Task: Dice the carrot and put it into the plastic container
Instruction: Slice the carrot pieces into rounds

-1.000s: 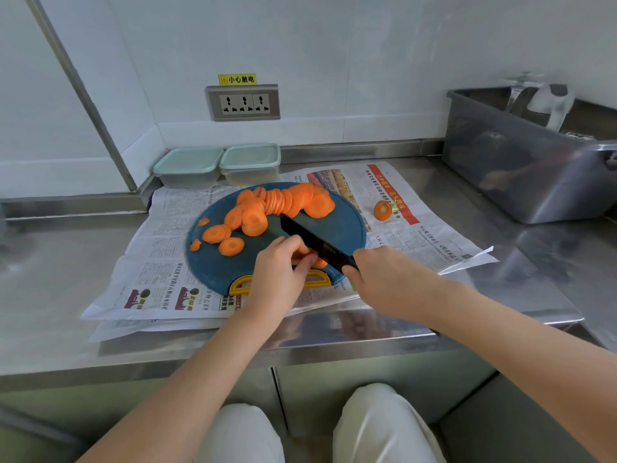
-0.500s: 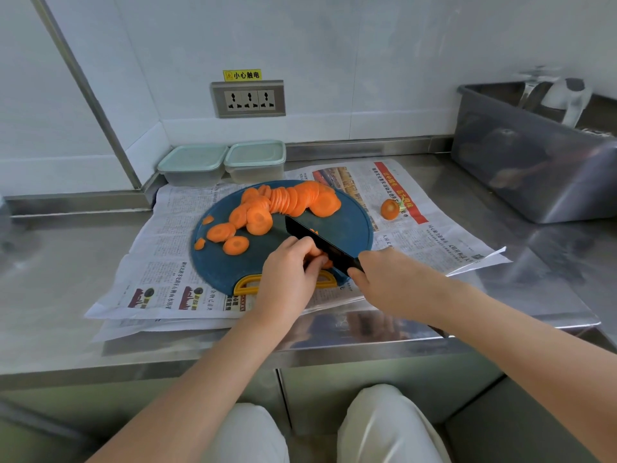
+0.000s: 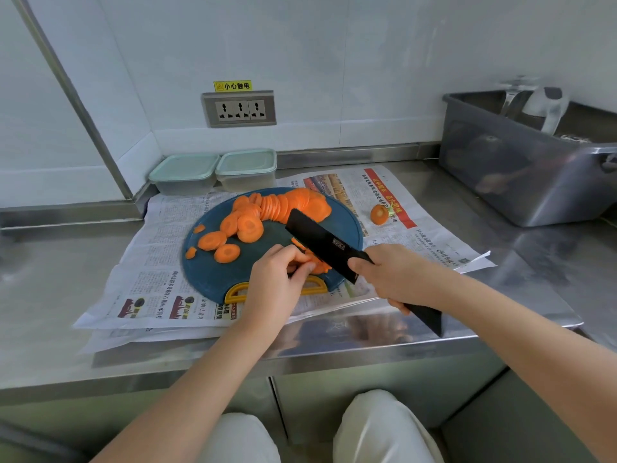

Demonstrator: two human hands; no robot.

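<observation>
Right grip (image 3: 397, 274) curls round one black knife (image 3: 320, 240); left grip (image 3: 273, 279) pinches carrot slices (image 3: 319, 266) on one round board (image 3: 207, 279). Two lidded containers (image 3: 184, 173) (image 3: 246, 168) stand behind, one carrot end (image 3: 379, 214) beside.

Thin orange carrot slices (image 3: 267, 212) fanned across the cutting board (image 3: 207, 275) (some loose, flat); two lidded plastic containers (image 3: 247, 168) side by side behind.

A working kitchen: a stainless-steel counter (image 3: 50, 269) runs along white wall panels (image 3: 334, 61), a steel sink (image 3: 517, 182) with a tap (image 3: 512, 98) at its right edge, carrot slices (image 3: 247, 225) on a chopping board (image 3: 213, 279).
</observation>
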